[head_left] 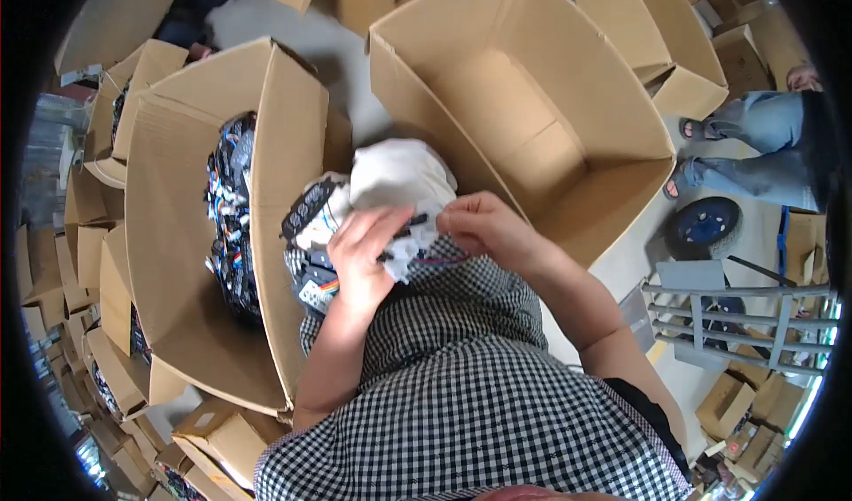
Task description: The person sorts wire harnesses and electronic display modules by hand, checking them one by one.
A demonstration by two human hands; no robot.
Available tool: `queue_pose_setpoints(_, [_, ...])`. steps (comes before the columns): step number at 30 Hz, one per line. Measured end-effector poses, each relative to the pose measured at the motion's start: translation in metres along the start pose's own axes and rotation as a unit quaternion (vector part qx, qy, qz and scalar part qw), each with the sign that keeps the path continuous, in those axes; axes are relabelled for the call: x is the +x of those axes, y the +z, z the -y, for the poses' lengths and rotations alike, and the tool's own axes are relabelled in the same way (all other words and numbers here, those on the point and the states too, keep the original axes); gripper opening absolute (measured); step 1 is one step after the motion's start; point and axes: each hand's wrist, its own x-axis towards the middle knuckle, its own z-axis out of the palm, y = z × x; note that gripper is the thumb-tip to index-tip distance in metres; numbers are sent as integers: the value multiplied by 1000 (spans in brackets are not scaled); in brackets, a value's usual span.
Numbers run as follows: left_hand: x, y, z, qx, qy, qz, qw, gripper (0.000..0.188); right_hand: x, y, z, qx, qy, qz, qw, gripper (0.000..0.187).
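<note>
Above my lap, my left hand (362, 251) is closed on a wire harness with white plastic connectors (401, 254) and dark wires. My right hand (486, 226) pinches the same harness from the other side, fingertips close to a white connector. Fingers partly cover the harness. A black bundle of coiled wiring (308, 210) lies just beyond my left hand, beside a rounded white cloth-like item (404, 173). Below it, near my left wrist, are rainbow-coloured ribbon wires (327, 286) with a white connector block.
On my left stands a tall cardboard box (191, 350) with black wire bundles (235, 213) inside. A larger open box (532, 146) leans ahead right. At far right are a person's legs in jeans (754, 164), a wheel (704, 228) and a grey metal rack (737, 328).
</note>
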Motion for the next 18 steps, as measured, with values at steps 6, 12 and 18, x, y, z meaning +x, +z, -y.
queue_pose_setpoints(6, [3,8,11,-34,-4,-65,997,38,1,-8,11,109,-53,-48,991,22])
queue_pose_setpoints(12, [0,3,13,53,61,-22,996,39,4,-10,13,70,2,-48,996,20])
queue_pose_setpoints(18, [-5,3,16,10,91,-18,996,37,0,-13,6,107,17,-19,994,22])
